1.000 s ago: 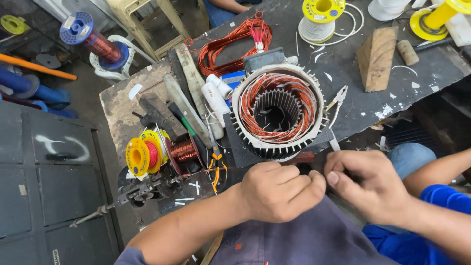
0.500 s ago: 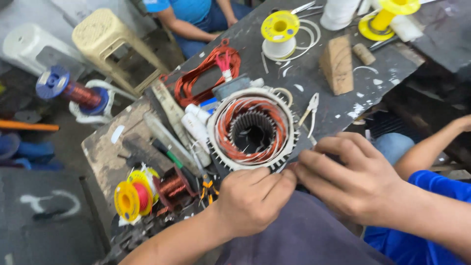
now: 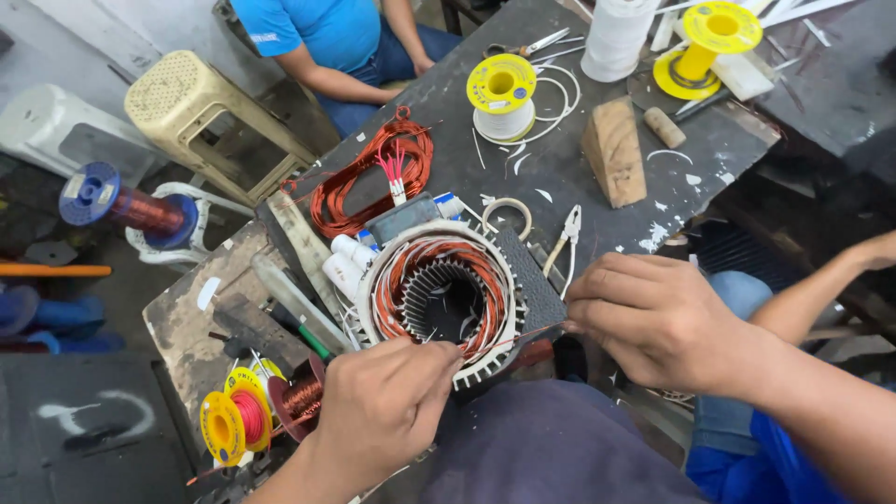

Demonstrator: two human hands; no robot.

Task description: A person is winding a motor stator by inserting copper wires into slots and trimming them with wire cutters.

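A round motor stator [image 3: 439, 299] with copper windings lies at the near edge of a dark workbench [image 3: 560, 177]. My left hand [image 3: 387, 406] rests its fingertips on the stator's near rim, pinching a thin copper wire [image 3: 518, 339]. My right hand [image 3: 658, 317] is closed just right of the stator, holding the other end of that wire, which runs taut between the two hands.
Loose copper coils [image 3: 369, 177], a yellow spool of white cord [image 3: 501, 98], a wooden block [image 3: 616, 149], pliers [image 3: 567, 233] and another yellow spool [image 3: 705, 47] lie on the bench. Small wire spools [image 3: 247, 415] sit at the left. A person in blue [image 3: 336, 42] sits beyond, beside plastic stools [image 3: 187, 103].
The view has shifted, so the stator sits lower and more central. My hands have drawn apart, the right one moving right, with the thin wire now stretched between them.
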